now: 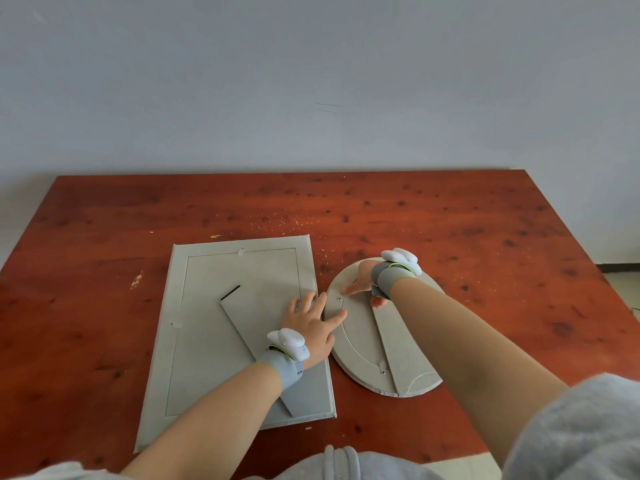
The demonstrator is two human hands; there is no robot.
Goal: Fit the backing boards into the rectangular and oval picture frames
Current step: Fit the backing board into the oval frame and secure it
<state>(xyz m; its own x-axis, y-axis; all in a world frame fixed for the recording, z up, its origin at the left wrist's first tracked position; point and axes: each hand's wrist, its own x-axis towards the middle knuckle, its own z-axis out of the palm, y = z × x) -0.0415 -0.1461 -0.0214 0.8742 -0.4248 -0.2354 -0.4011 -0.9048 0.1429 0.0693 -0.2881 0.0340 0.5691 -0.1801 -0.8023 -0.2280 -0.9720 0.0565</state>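
Rectangular picture frame, face down on the table, its backing board seated flush inside the rim; an easel stand lies diagonally across it. Left hand, fingers spread flat, bridges the frame's right edge and the left edge of the oval picture frame lying just beside it. Right hand rests on the oval backing board, index finger extended toward a small tab; remaining fingers are hidden. Open table surface extends beyond both frames and to the right.
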